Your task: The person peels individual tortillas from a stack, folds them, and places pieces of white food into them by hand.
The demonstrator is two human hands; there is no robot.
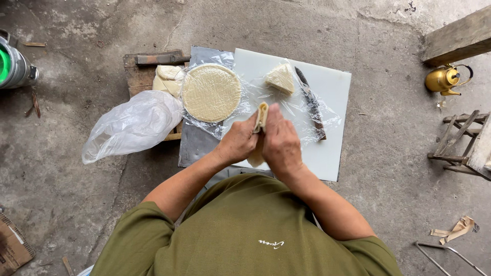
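Pale folded dough sheet point(262, 116) pinched between both hands.

One cam only, worn on the person's head, looking almost straight down over the olive-green shirt point(245, 240) & both forearms. Close range: the white cutting board point(332, 148) sits mid-frame, w/ concrete floor point(76, 194) filling the rest to every edge. Frame top points away from the person. No 2nd view, so nothing shared.
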